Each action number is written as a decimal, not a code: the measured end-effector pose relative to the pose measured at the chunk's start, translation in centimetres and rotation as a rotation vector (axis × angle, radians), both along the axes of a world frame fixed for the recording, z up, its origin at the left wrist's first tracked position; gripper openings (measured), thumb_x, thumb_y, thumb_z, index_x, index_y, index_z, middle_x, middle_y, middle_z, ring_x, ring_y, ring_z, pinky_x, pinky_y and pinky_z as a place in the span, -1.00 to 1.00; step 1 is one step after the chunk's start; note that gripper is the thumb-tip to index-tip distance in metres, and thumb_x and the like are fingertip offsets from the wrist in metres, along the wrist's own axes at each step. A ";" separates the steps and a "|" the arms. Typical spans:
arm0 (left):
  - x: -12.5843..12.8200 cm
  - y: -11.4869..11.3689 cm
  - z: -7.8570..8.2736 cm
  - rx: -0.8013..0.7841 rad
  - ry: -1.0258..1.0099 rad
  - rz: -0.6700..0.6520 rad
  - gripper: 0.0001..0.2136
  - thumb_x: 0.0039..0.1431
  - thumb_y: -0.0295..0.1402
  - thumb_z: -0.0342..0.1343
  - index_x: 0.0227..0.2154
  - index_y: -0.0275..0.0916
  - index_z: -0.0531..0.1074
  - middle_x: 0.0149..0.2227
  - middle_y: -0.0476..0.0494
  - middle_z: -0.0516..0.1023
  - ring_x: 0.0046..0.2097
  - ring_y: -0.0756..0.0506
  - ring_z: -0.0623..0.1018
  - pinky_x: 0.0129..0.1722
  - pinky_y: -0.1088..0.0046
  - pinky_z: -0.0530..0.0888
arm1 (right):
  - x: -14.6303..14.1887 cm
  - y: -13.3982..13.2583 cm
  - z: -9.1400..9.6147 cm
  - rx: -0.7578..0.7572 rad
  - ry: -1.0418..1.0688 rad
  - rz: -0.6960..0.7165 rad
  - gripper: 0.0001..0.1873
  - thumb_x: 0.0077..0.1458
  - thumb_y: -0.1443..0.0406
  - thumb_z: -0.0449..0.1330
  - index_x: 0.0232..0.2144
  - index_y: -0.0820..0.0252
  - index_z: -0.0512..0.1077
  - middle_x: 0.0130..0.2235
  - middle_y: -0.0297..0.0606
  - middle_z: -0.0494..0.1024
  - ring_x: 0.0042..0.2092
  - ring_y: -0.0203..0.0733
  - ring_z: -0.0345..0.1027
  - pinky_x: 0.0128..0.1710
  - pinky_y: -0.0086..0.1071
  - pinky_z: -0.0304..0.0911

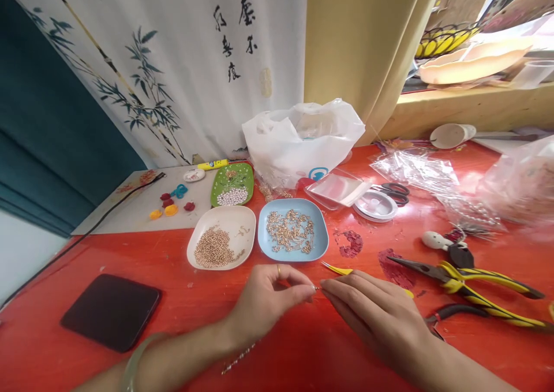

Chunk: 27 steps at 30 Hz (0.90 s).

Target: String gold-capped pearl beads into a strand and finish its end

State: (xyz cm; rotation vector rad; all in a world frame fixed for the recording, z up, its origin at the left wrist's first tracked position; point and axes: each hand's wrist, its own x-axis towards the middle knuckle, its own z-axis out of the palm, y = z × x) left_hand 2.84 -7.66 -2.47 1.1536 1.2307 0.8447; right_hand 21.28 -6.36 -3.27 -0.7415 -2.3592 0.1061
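My left hand (pixel 274 294), a ring on one finger, is closed in a pinch in front of the trays. A tiny bead (pixel 317 288) shows at its fingertips. Below that wrist a thin beaded strand (pixel 239 358) trails over the table; its upper part is hidden by the hand. My right hand (pixel 376 305) meets the bead from the other side, fingers pressed together, its thumb hidden. Yellow tweezers (pixel 336 269) lie partly beneath it. Just beyond are a blue tray (pixel 322 247) of gold-coloured findings and a white tray (pixel 246 247) of small gold beads.
A green tray (pixel 215 193) holds pale beads. Long-nose pliers (pixel 450 276) and black-handled pliers (pixel 461 311) lie at the right, scissors (pixel 396 193) behind them. A white plastic bag (pixel 281 144) stands at the back. On the left rests a dark phone-like slab (pixel 111 311).
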 end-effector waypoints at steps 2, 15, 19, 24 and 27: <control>0.0 0.0 0.1 -0.024 -0.012 0.000 -0.83 -0.09 -0.30 0.15 -0.49 -0.34 0.47 -0.48 -0.12 0.51 -0.41 0.00 0.45 -0.34 0.47 0.38 | 0.1 0.1 -0.2 0.034 0.026 0.023 -0.83 0.12 0.44 -0.04 -0.27 0.27 0.34 -0.51 -0.27 0.41 -0.53 -0.31 0.20 -0.56 -0.43 0.12; 0.2 0.4 0.2 -0.073 -0.141 -0.030 -0.84 -0.09 -0.32 0.15 -0.58 -0.36 0.45 -0.60 -0.07 0.45 -0.52 0.05 0.40 -0.42 0.49 0.36 | 0.6 0.4 0.2 0.201 -0.140 0.111 -0.75 0.11 0.48 -0.08 -0.15 0.42 0.26 -0.48 -0.13 0.48 -0.46 -0.20 0.31 -0.54 -0.36 0.22; 0.1 0.4 0.0 -0.082 -0.169 -0.040 -0.83 -0.10 -0.31 0.15 -0.58 -0.35 0.45 -0.60 -0.07 0.46 -0.52 0.05 0.39 -0.43 0.50 0.35 | 0.7 0.3 0.1 0.185 -0.154 0.118 -0.77 0.11 0.48 -0.06 -0.17 0.43 0.27 -0.48 -0.14 0.47 -0.46 -0.20 0.31 -0.54 -0.36 0.22; 0.1 0.4 0.0 -0.089 -0.158 -0.047 -0.82 -0.10 -0.29 0.16 -0.58 -0.35 0.45 -0.59 -0.08 0.47 -0.52 0.04 0.39 -0.43 0.50 0.35 | 0.8 0.3 0.0 0.156 -0.142 0.114 -0.79 0.12 0.47 -0.07 -0.20 0.40 0.28 -0.50 -0.19 0.44 -0.48 -0.23 0.29 -0.56 -0.38 0.20; 0.1 0.4 0.0 -0.091 -0.150 -0.055 -0.81 -0.11 -0.29 0.16 -0.59 -0.35 0.45 -0.59 -0.08 0.47 -0.52 0.04 0.40 -0.43 0.50 0.36 | 0.7 0.3 -0.1 0.157 -0.139 0.107 -0.79 0.14 0.45 -0.10 -0.24 0.35 0.30 -0.50 -0.20 0.44 -0.48 -0.25 0.29 -0.55 -0.39 0.19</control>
